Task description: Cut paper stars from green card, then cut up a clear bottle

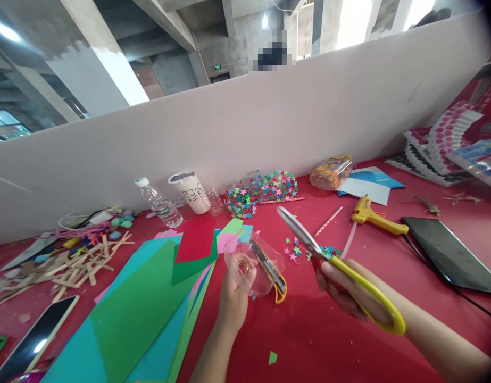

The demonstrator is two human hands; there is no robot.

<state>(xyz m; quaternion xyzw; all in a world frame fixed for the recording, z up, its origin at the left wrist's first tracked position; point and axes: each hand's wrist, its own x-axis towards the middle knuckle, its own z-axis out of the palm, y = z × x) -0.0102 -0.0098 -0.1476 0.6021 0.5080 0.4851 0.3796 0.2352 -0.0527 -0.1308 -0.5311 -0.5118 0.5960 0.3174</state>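
Observation:
My left hand (234,298) is closed around a clear plastic bottle piece (258,282), its rim close to my fingers. A yellow-and-black box cutter (269,266) lies at the same spot, seen partly through the clear plastic. My right hand (341,292) grips a pair of scissors (367,295) with yellow handles, the blades pointing up and to the left. The blades are apart from the plastic piece. Between the hands and the wall, small star sequins (295,249) are scattered on the red table (309,340).
Coloured paper sheets (141,308) lie to the left, beyond them wooden sticks (96,260) and a phone (41,332). A water bottle (159,205), a paper cup (189,192) and a star-filled bottle (261,191) stand or lie by the wall (229,138). At right are a glue gun (375,217) and a black tablet (455,252).

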